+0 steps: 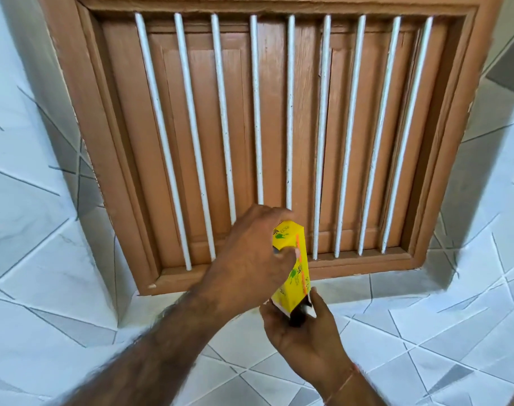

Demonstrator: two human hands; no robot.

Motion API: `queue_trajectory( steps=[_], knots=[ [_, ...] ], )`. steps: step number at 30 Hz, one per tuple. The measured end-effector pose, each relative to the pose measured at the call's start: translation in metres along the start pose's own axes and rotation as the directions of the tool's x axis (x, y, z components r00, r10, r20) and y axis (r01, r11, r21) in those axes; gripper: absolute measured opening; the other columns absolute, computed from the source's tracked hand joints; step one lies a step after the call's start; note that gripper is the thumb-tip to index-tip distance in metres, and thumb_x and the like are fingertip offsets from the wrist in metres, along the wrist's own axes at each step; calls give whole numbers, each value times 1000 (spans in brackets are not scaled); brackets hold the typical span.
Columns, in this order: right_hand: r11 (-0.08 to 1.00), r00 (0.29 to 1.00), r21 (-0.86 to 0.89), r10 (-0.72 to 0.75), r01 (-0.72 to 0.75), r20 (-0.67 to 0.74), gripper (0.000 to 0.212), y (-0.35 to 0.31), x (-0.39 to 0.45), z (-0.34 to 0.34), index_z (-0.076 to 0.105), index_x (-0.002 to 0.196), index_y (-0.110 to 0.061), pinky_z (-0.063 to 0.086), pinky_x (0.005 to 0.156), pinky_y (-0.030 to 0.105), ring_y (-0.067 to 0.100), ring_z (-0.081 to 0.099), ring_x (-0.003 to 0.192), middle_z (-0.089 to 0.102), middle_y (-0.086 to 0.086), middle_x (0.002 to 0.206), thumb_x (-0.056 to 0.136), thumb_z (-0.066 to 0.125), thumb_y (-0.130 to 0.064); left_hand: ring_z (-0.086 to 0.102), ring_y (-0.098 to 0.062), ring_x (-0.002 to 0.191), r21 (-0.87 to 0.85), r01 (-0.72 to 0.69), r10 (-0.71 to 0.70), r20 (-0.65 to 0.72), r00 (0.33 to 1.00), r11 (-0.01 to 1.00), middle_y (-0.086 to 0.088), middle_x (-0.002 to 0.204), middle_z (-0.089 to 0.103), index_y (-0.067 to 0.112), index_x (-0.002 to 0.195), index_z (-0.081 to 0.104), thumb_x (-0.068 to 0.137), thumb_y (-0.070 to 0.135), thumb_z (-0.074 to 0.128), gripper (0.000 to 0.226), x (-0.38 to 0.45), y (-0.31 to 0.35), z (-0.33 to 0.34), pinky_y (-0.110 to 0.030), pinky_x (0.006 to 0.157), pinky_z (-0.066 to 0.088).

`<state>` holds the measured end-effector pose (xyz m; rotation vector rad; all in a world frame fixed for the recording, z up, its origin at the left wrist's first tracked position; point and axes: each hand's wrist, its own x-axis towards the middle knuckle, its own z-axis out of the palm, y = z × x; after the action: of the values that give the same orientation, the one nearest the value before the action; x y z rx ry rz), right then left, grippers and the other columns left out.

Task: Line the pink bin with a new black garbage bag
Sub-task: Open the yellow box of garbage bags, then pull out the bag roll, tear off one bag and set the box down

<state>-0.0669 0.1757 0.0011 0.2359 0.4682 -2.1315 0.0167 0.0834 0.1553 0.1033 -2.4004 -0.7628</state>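
Observation:
A long yellow cardboard box [294, 284] with green print stands upright in front of a window. My left hand [250, 253] grips its upper part from the left. My right hand [302, 338] sits under its open lower end, fingers around something black [297, 317] that shows at the opening, likely a roll of black garbage bags. The pink bin is out of sight.
A brown wooden window frame [109, 159] with closed shutters and several white vertical bars [257, 112] fills the upper view. White tiled walls [30, 230] with grey line patterns surround it, and a tiled ledge [396, 288] runs below the frame.

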Motion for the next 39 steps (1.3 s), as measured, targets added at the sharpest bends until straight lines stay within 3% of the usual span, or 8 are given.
queue_trajectory(
  steps=[10,13,17,25,29,32,35,39],
  knots=[
    [982,972,-34,-186,183,-146,22,-45,-10,-26,59,101,-3,51,35,24,33,59,72,65,22,87,86,59,-21,62,-18,95,-215,273,-333,-333,882,938,1,104,66,21,112,66,84,15,69,29,7,-79,-26,-23,70,52],
    [948,926,-133,-312,289,-214,18,-72,-15,-39,58,100,-7,52,39,22,31,59,75,61,20,98,92,56,-24,64,-20,68,-623,474,-711,-196,675,622,-12,86,66,8,97,66,90,7,59,11,-15,-141,-10,-24,47,52],
    [880,888,-341,-412,331,-203,19,-84,-17,-41,61,103,-7,54,41,23,33,61,78,63,21,101,93,57,-22,65,-28,78,-671,634,-851,8,526,385,-20,100,68,12,91,65,90,18,60,8,-39,-206,37,-39,65,57],
    [636,875,-727,-473,258,-103,24,-66,-9,-24,63,101,-4,55,55,28,30,61,83,64,16,91,91,62,-26,58,-41,103,205,682,-548,-456,702,703,-14,111,66,20,108,63,87,40,60,29,-43,-199,60,-48,85,46],
    [465,894,-856,-448,228,-5,19,-51,0,-12,61,85,-8,52,57,30,22,59,70,59,11,76,91,61,-27,52,-9,114,-122,299,-293,63,954,947,14,124,57,32,126,56,77,62,57,57,-45,-138,66,-29,92,41],
    [383,924,-905,-382,184,26,19,-39,4,3,61,87,-9,52,55,30,20,62,64,62,12,75,89,63,-28,51,-4,115,-163,341,-230,472,851,926,11,131,53,31,139,44,81,52,63,65,-45,-118,84,-26,94,44],
    [432,932,-879,-362,201,36,33,-35,9,14,63,99,-7,54,58,30,23,65,73,67,13,84,91,60,-39,55,-8,68,-365,394,-249,383,889,844,-4,86,67,20,109,69,85,35,57,30,-49,-119,88,-32,62,47],
    [728,960,-660,-279,188,-35,41,-16,9,13,64,112,-15,56,79,41,31,67,94,68,17,106,88,59,-48,61,-10,71,-566,471,-483,143,864,676,8,84,71,29,108,69,85,36,59,26,-57,-110,92,-16,56,45]
  ],
)
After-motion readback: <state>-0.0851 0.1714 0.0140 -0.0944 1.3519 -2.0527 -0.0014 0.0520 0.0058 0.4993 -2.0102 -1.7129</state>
